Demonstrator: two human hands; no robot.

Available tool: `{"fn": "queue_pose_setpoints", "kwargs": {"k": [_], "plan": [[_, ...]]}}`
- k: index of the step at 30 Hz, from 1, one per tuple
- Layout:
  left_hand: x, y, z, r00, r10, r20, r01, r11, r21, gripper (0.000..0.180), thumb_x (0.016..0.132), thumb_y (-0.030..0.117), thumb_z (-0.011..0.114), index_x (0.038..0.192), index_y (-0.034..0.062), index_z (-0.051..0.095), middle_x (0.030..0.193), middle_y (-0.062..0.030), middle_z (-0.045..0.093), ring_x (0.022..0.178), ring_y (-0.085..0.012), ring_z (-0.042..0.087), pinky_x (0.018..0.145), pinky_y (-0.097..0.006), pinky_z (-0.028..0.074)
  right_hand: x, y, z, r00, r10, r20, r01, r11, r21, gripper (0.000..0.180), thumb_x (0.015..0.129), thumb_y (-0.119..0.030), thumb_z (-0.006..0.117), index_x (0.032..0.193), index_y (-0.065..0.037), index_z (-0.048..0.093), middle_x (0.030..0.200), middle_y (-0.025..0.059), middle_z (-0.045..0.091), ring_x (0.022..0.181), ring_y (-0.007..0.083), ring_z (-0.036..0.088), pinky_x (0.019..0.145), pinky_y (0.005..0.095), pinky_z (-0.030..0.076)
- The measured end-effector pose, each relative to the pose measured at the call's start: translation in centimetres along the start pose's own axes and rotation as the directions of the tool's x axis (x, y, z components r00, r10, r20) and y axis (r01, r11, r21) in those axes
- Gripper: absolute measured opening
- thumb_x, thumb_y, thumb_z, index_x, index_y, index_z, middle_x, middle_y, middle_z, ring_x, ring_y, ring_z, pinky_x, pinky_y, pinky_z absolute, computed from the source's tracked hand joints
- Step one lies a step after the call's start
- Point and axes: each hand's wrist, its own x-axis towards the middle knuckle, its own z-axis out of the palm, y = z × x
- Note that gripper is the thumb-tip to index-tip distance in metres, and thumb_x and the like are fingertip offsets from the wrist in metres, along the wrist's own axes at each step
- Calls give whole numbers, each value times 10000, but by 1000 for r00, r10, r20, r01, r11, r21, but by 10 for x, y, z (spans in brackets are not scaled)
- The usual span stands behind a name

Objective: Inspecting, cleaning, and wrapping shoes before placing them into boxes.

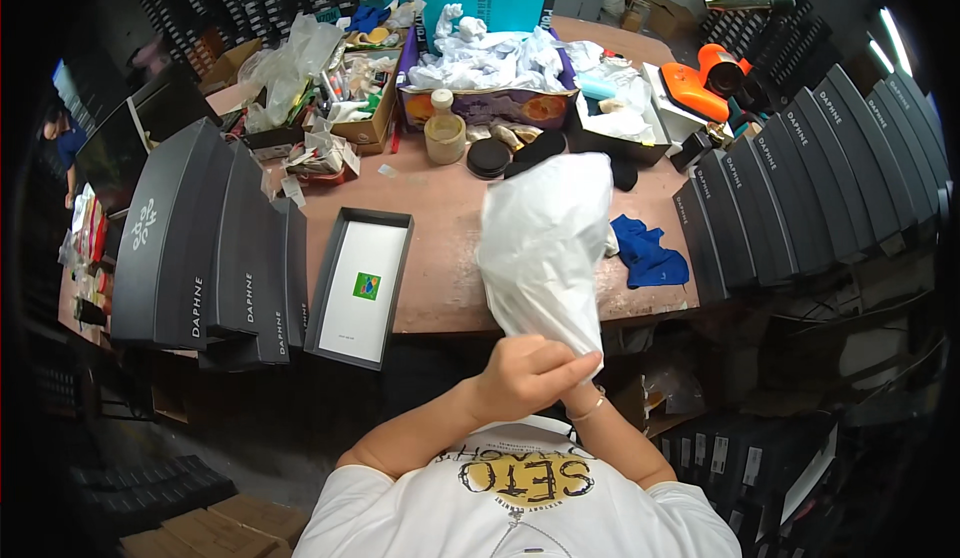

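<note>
A thin white plastic bag (548, 233) stands up over the table's front edge, puffed out and creased. My left hand (530, 373) is closed in a fist on the bag's lower end, thumb pointing right. Behind it, my right hand (580, 395) reaches up at the bag's mouth; only its wrist side with a bracelet shows, and its fingers are hidden by the bag and my left hand. What the bag contains cannot be seen. Left of it lies an open dark shoe box lid or tray (402, 258) with a white inside and a green square. To the right sits a crumpled blue cloth (650, 255).
Dark shoe boxes stand in rows at the left (165, 238) and right (790, 173). At the back are a purple box (480, 108) of crumpled white paper, a jar (445, 138), a round black tin (488, 158) and an orange tool (695, 93).
</note>
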Motion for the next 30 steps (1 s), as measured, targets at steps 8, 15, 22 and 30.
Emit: {"fn": "queue_pose_setpoints", "kwargs": {"k": [8,15,22,30], "plan": [[-19,30,13,979,-195,56,202,958,-202,391,655,-62,683,1035,21,641,695,-83,561,552,-230,578,487,-313,453,12,-35,2,995,90,36,-97,954,283,511,963,-314,483,1375,-23,401,1388,161,457,1249,293,480,1054,411,385],[-25,39,22,940,-326,105,342,877,-337,346,712,-50,673,1045,25,612,736,-96,581,580,-252,588,512,-317,466,25,-63,8,987,94,131,-152,817,557,505,968,-316,475,1385,-41,399,1371,151,477,1217,275,511,1034,398,407],[-62,20,-25,844,-525,-105,516,850,-108,980,727,374,809,1448,23,248,1415,-205,303,1333,-340,319,1095,-437,276,28,-30,35,973,-230,36,233,966,-113,499,973,-318,466,1395,-60,397,1354,142,497,1184,258,542,1014,385,428],[-117,-48,-73,264,-910,-319,707,408,-578,678,813,159,730,1379,-7,394,1315,-109,474,1201,-206,461,1024,-315,363,-1,-18,73,758,-244,605,528,774,-349,510,973,-326,476,1421,-105,375,1359,145,488,1183,235,546,994,375,444]]}}
